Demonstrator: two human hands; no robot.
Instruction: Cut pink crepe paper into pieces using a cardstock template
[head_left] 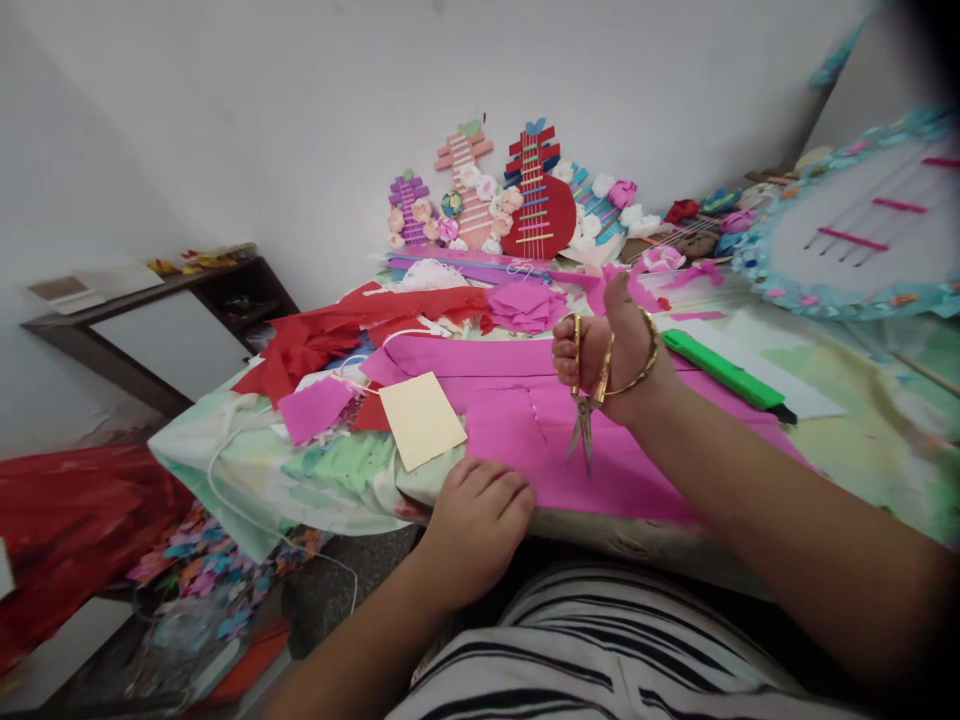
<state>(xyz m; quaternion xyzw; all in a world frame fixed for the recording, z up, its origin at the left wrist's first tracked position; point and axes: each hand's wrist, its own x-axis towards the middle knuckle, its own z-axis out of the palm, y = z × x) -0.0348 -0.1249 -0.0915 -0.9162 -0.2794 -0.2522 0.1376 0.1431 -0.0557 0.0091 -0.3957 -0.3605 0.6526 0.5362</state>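
In the head view my right hand (622,350) is raised over the table, thumb up, with its curled fingers through a handle of small gold-handled scissors (582,422). The blades point down and stand slightly apart. Under them lies a large sheet of magenta crepe paper (555,480). My left hand (484,510) rests at the table's front edge, fingers lying over the sheet's near left corner, holding nothing visible. Just beyond it is a cream rectangular card (422,420). A green box cutter (724,375) lies to the right of the scissors.
Red crepe paper (315,345) and a pink scrap (319,408) lie at the left. Several paper-decorated instrument models, including a red lute-like one (538,215), lean on the back wall. A blue-rimmed panel (862,220) stands at right. A white cord (262,525) hangs off the table.
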